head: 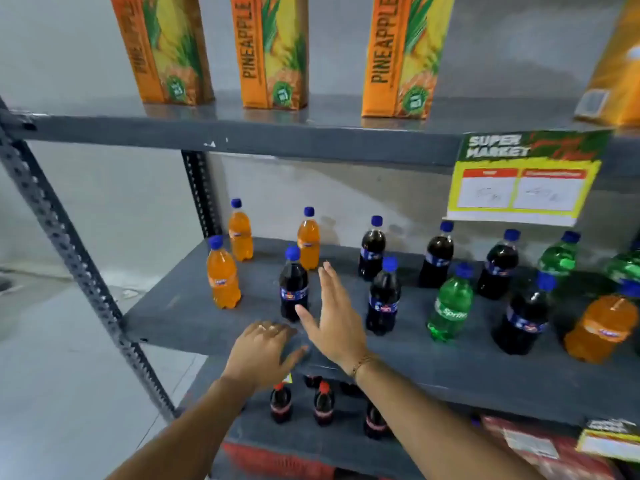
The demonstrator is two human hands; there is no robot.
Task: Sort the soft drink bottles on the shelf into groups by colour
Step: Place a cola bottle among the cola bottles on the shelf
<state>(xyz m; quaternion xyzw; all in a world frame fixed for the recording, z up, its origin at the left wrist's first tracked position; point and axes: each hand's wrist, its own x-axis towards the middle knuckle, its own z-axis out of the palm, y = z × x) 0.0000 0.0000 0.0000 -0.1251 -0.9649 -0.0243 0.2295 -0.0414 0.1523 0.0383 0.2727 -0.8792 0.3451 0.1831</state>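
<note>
A grey shelf point(180, 317) carries the bottles in a loose scatter: three orange bottles point(223, 273) at the left, cola bottles point(382, 296) across the middle, green bottles point(450, 304) and one more orange to the right. The right hand point(334, 313) is held flat and upright, fingers straight and close together, gripping nothing; the nearest cola point(293, 285) stands just left of its thumb, close but apart. The left hand point(259, 351) rests palm-down on the shelf's front edge, fingers slightly spread, below that bottle.
</note>
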